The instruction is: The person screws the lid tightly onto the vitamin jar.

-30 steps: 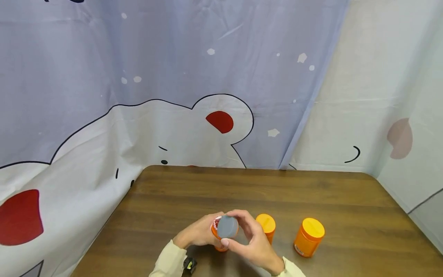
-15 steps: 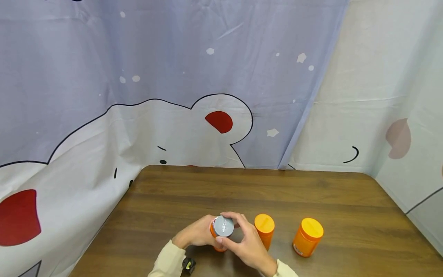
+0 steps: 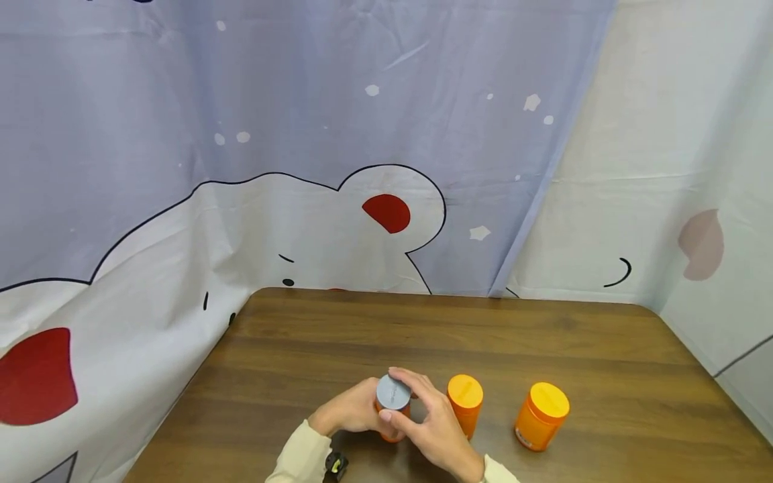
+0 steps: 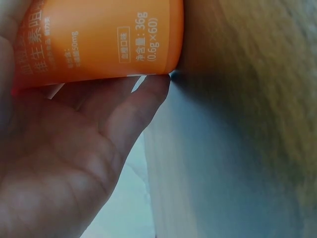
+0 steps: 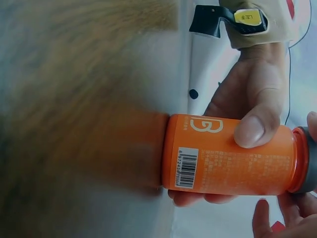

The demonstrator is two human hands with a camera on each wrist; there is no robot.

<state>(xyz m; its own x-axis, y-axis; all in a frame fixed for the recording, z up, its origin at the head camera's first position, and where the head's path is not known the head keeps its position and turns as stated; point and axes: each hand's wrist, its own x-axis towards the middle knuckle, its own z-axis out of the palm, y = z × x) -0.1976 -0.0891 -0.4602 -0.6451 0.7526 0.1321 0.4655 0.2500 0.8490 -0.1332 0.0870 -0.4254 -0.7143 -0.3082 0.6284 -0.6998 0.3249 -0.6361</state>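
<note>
At front centre: orange bottle [image 5: 225, 161] upright at the tabletop [image 3: 338, 335], grey cap [image 3: 394, 394] on its neck.
Left hand [image 3: 352, 408] grips the body; right hand [image 3: 436, 429] pinches the cap. Judged risks: slack left grip, bottle turning; careless right-hand swing, adjacent yellow-lidded jar [image 3: 466, 401] toppling.

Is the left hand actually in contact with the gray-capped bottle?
Touching: the right wrist view shows the left hand with its thumb against the gray-capped bottle.

A long cream cloth sleeve [image 3: 304, 451] ends at the bare left hand [image 3: 351, 408], a matching cream cloth cuff [image 3: 498, 471] at the bare right hand [image 3: 439, 429]. On the long sleeve sits a black, angular device [image 5: 205, 21] with a dark-lettered yellow label [image 5: 247, 17].
</note>
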